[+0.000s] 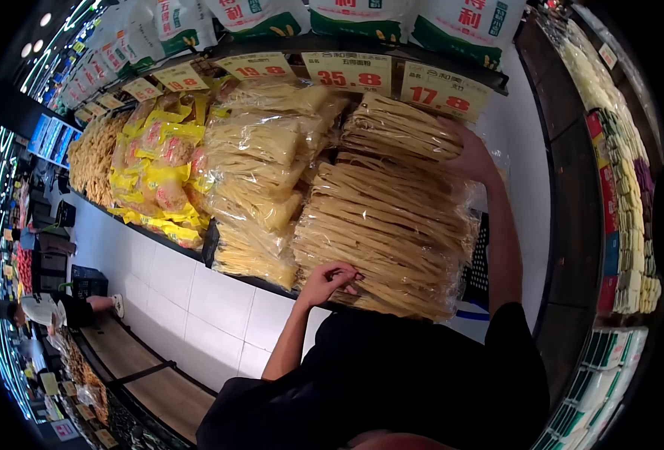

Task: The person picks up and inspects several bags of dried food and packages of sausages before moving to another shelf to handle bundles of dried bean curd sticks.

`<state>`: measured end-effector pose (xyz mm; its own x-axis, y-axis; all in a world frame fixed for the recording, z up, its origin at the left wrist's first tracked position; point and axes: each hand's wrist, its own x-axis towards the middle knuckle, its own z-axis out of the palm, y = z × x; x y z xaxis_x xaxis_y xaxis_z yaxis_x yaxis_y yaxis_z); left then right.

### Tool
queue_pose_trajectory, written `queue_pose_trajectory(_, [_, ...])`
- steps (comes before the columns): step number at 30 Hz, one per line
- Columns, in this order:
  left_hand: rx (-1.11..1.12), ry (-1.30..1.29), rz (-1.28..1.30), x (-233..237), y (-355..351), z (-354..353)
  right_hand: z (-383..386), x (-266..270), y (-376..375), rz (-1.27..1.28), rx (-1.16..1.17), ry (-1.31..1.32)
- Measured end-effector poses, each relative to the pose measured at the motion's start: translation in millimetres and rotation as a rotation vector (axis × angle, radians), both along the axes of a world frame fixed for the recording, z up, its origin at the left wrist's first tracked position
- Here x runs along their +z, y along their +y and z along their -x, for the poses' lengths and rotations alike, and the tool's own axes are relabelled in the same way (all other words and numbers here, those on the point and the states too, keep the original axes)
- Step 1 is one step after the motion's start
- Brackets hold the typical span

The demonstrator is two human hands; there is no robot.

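Clear plastic packs of long, tan dried bean curd sticks [384, 232] lie stacked on the shelf in front of me. A smaller pack of bean curd sticks [399, 127] sits at the back, just below the price cards. My right hand [473, 154] is closed on this pack's right end; its fingertips are partly hidden. Curled at the front edge of the large stack is my left hand [332, 283], thumb and fingers drawn together. What it pinches, if anything, cannot be made out.
Left of the stack lie packs of paler sticks [253, 157] and yellow-labelled bags [159, 165]. Price cards [444, 91] line the rail under white-and-green flour sacks [467, 30]. A dark basket [479, 255] is by my right arm. A person [54, 307] stands across the aisle.
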<state>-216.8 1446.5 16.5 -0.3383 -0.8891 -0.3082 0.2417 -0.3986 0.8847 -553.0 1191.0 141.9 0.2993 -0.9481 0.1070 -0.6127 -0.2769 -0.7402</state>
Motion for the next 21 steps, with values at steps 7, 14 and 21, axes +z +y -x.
queue_pose_trajectory(7, [-0.035, -0.042, -0.008, 1.5, -1.7, -3.9, -19.5, -17.6, -75.1, -0.064, 0.138, 0.196])
queue_pose_trajectory(14, [-0.045, -0.077, -0.012, 5.0, -2.9, -2.4, -30.0, -30.2, -72.0, 0.059, 0.033, 0.588])
queue_pose_trajectory(21, [-0.056, -0.029, -0.021, 3.4, -5.9, -5.2, -40.2, -20.3, -9.3, 0.144, -0.14, 0.575])
